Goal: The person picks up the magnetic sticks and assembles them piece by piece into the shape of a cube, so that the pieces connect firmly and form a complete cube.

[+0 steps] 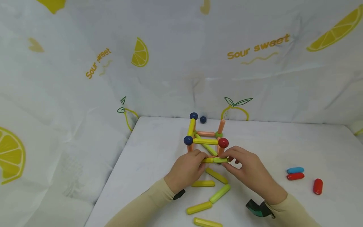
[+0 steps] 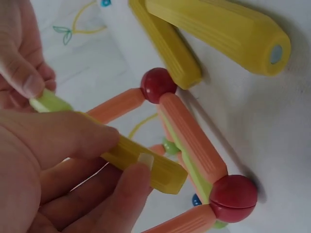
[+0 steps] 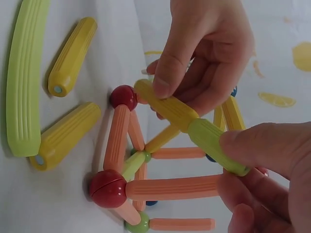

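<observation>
My left hand pinches a yellow magnetic stick between thumb and fingers. A light green magnetic stick meets it end to end, its other end pinched by my right hand. Both sticks are held in front of a box-like frame of orange sticks and balls. The frame's lower front corners are red balls. Along its top, a yellow stick runs from a blue ball to a red ball. An orange stick stands upright at the back right, its top end bare.
Several loose yellow sticks and a green stick lie on the white table before the frame. A loose blue ball sits behind it. Short red and blue pieces lie to the right.
</observation>
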The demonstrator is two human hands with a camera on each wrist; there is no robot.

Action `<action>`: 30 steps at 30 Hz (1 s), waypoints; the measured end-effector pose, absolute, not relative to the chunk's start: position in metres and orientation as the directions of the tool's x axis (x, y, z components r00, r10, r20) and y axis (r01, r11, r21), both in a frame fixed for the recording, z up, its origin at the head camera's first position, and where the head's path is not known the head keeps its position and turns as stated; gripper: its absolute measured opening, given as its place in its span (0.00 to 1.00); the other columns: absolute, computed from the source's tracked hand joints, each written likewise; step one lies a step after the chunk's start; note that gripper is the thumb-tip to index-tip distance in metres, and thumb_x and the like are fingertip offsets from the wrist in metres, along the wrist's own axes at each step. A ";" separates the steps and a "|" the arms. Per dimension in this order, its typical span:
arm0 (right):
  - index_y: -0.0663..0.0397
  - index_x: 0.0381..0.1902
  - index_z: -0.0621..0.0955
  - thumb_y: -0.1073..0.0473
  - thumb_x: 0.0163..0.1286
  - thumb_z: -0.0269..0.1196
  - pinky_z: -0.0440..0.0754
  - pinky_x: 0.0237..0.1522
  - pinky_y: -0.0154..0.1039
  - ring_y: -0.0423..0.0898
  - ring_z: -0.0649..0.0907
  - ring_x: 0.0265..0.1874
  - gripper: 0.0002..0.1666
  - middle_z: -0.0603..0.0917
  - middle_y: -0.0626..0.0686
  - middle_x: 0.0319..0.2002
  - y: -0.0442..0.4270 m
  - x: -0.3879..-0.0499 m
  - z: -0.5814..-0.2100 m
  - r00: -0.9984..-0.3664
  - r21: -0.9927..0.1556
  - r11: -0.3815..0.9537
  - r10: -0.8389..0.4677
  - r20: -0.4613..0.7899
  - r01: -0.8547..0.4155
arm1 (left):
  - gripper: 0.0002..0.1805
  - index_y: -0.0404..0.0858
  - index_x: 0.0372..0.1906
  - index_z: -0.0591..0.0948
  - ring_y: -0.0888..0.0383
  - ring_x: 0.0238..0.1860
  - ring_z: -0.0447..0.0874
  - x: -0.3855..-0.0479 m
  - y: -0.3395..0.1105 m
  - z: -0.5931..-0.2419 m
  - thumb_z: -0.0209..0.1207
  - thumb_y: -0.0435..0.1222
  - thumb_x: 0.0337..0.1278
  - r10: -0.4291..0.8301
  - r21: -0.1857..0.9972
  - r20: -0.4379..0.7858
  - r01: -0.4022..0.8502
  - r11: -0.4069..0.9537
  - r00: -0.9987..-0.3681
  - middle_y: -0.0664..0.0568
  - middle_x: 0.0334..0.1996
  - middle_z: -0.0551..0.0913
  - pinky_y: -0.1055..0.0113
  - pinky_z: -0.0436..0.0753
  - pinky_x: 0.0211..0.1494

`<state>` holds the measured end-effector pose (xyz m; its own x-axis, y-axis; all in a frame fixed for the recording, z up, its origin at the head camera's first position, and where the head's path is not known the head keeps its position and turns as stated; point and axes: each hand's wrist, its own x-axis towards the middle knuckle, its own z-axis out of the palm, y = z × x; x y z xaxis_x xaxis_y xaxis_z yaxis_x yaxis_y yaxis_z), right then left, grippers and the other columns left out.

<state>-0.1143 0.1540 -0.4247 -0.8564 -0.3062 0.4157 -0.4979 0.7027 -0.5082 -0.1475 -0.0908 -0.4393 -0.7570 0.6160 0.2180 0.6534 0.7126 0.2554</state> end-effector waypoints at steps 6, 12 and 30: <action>0.44 0.47 0.89 0.68 0.57 0.83 0.90 0.40 0.39 0.40 0.87 0.39 0.22 0.89 0.40 0.45 0.145 -0.117 -0.431 -0.833 -0.489 0.708 -0.261 0.489 -0.509 | 0.17 0.39 0.61 0.83 0.61 0.46 0.90 -0.153 -0.086 -0.450 0.69 0.36 0.73 0.599 0.229 0.241 0.645 0.729 -0.764 0.51 0.51 0.89 0.74 0.88 0.52; 0.48 0.48 0.90 0.69 0.58 0.82 0.92 0.41 0.45 0.42 0.89 0.39 0.21 0.90 0.44 0.46 0.142 -0.116 -0.434 -0.846 -0.488 0.732 -0.227 0.483 -0.475 | 0.15 0.38 0.60 0.83 0.61 0.46 0.90 -0.158 -0.084 -0.454 0.67 0.35 0.74 0.586 0.212 0.256 0.636 0.742 -0.769 0.50 0.51 0.88 0.74 0.88 0.53; 0.52 0.46 0.89 0.66 0.53 0.85 0.90 0.34 0.40 0.42 0.87 0.36 0.23 0.88 0.47 0.42 0.139 -0.118 -0.430 -0.770 -0.378 0.789 -0.179 0.612 -0.484 | 0.13 0.43 0.57 0.86 0.64 0.43 0.92 -0.159 -0.071 -0.449 0.68 0.43 0.74 0.585 0.144 0.398 0.678 0.721 -0.707 0.57 0.46 0.92 0.77 0.88 0.43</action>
